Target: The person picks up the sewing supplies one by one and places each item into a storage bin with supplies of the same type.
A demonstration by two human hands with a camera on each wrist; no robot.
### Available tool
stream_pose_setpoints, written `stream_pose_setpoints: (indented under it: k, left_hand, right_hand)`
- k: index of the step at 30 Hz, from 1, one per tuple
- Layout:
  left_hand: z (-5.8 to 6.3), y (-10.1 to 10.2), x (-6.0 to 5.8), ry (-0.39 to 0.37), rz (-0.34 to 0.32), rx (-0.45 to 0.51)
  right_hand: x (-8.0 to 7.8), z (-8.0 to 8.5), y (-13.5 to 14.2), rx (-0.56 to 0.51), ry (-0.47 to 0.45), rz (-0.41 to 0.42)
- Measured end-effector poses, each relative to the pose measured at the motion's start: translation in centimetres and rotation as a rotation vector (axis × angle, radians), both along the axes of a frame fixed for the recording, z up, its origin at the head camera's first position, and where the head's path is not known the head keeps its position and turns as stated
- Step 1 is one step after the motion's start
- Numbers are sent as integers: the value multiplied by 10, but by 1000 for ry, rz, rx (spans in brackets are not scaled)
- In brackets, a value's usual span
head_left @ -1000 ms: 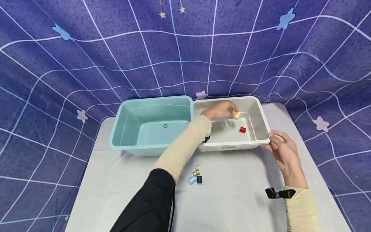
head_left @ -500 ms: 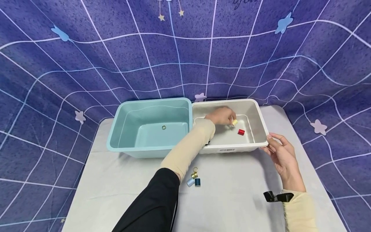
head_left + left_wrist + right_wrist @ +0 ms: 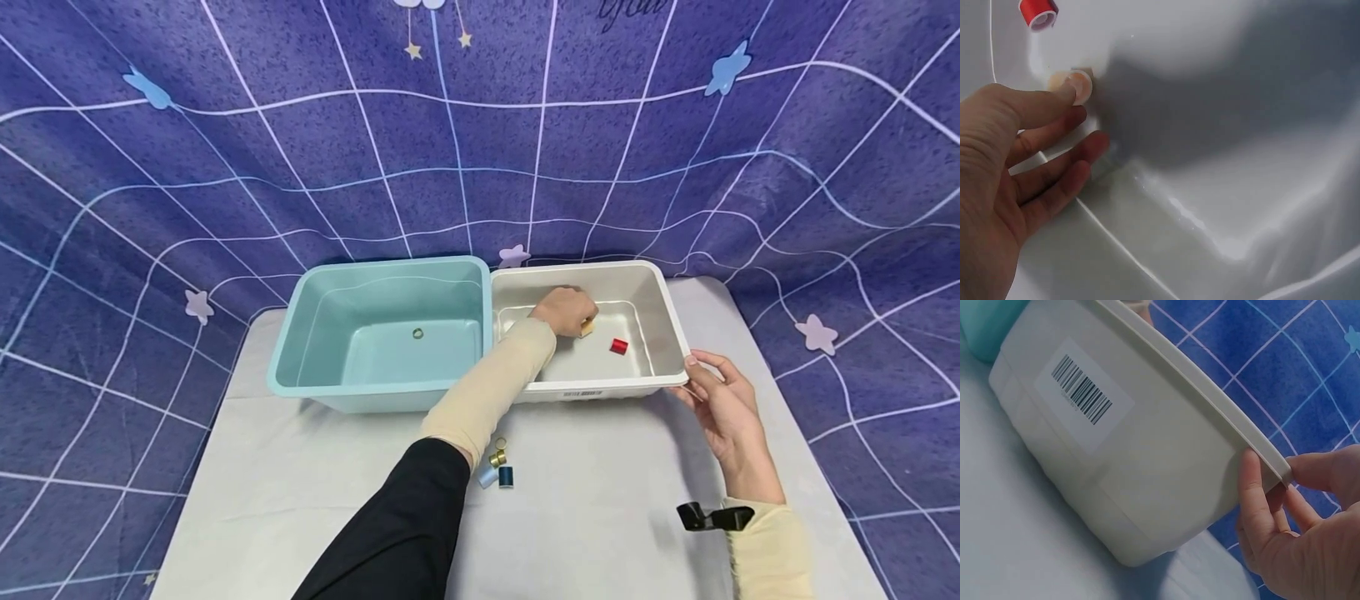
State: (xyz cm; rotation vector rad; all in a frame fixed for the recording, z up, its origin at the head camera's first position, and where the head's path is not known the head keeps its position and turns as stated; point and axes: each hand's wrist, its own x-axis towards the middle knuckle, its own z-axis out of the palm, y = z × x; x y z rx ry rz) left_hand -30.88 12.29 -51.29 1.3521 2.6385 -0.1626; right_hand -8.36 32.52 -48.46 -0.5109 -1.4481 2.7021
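Inside the off-white bin (image 3: pixel 555 388), my left hand (image 3: pixel 564 311) pinches a pale yellow thread spool (image 3: pixel 587 329) between thumb and forefinger, low over the bin's floor. Whether the spool touches the floor I cannot tell. The left wrist view shows its round white end (image 3: pixel 1087 87) past the thumb, with the other fingers loosely bent below. A red thread spool (image 3: pixel 618 346) lies on the bin floor to the right. At the bin's near right corner my right hand (image 3: pixel 731 421) grips the rim (image 3: pixel 1275 465), thumb on one side and fingers on the other.
A teal bin (image 3: pixel 375 389) stands against the white one's left side, with a small gold-coloured ring (image 3: pixel 417 333) in it. In front on the table lie a light blue spool (image 3: pixel 487 476), a dark blue spool (image 3: pixel 506 477) and small gold-coloured pieces (image 3: pixel 498 458). A patterned curtain hangs behind.
My left hand has brought the yellow spool lower and toward the left and front of the white bin. My right hand keeps its hold on the rim. The whole view has shifted slightly.
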Motion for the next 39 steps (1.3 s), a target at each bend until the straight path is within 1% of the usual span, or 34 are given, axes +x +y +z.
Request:
stream_pose_setpoints:
  k: [3,10,17,24,29,33,37,39]
  left_hand:
    - [0,-1,1,8,7,-4]
    - [-3,0,2,-4,21,2]
    - [-6,5,2,-37,4,24]
    - [-4,9,3,-63,9,23]
    - [-4,10,0,-59,18,23]
    - [4,12,2,-81,62,37]
    - [20,18,9,-125,106,70]
    - [29,20,13,-129,112,91]
  right_hand:
    - [1,0,-1,2,-4,2]
    - [1,-1,-4,1,-5,4]
    - [2,0,-6,4,-16,4]
    - [2,1,-9,6,-24,0]
    - [0,2,-9,5,-20,-2]
    - [-3,3,-7,2,-11,0]
    - [-3,3,-4,-17,-3,-6]
    - [-3,2,-4,-24,0,-5]
